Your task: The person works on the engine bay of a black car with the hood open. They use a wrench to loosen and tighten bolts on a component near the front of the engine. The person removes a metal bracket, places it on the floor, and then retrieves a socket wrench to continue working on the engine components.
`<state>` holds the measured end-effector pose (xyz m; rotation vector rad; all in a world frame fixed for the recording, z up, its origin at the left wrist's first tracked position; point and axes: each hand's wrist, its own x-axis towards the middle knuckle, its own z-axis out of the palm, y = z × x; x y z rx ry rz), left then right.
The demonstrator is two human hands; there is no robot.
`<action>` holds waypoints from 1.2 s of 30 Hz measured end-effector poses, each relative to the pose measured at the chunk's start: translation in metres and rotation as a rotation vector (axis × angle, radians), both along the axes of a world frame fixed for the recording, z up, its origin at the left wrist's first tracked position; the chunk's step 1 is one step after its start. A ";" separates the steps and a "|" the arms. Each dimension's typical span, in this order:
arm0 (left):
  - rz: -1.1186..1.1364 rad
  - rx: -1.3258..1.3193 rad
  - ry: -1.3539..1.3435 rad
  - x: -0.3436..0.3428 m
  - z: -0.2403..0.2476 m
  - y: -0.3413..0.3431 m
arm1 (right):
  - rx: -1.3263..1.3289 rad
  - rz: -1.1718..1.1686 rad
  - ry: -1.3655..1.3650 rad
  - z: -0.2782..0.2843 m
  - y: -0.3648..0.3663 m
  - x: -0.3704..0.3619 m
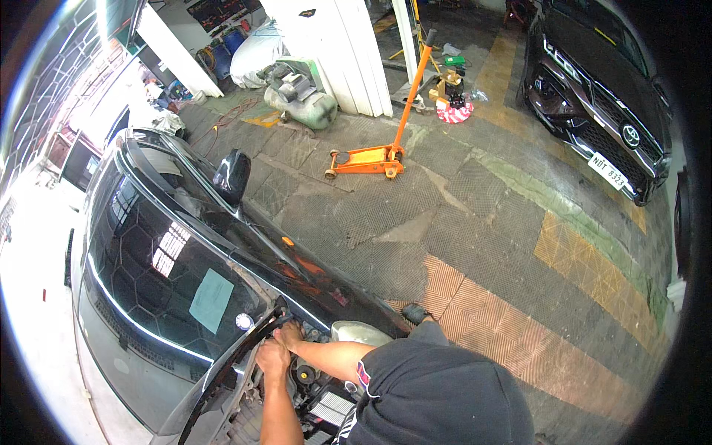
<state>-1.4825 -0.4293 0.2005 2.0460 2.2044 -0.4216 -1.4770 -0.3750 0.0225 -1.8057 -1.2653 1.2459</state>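
My left hand [273, 357] is closed at the rim of a dark car's open engine bay [304, 393]. Just above and right of it, my right hand [291, 335] is closed too, close against the left. A small black part [279, 315] sticks out past the fingers, at the end of a long dark panel edge [222, 362]. What the fingers grip is mostly hidden. To the right is a headlight [360, 331]; beyond the panel edge, dark glass [159, 245] carries a pale green sheet [212, 300] and a round white sticker [244, 321].
An orange floor jack [367, 159] with an upright handle stands beyond the car. Behind it are a green air compressor [304, 104] and boxes [449, 85]. A black car [593, 96] is parked at right. The car's side mirror [233, 178] juts over patterned floor tiles [356, 230].
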 end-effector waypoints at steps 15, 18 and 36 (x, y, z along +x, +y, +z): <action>0.101 0.149 -0.157 -0.016 -0.024 0.005 | 0.058 -0.145 0.088 0.012 -0.006 0.002; 0.096 0.171 -0.134 -0.013 -0.023 -0.001 | -0.031 -0.048 0.116 0.011 -0.004 0.002; 0.087 0.052 -0.141 -0.001 -0.017 -0.003 | 0.189 -0.309 0.094 0.008 -0.012 -0.006</action>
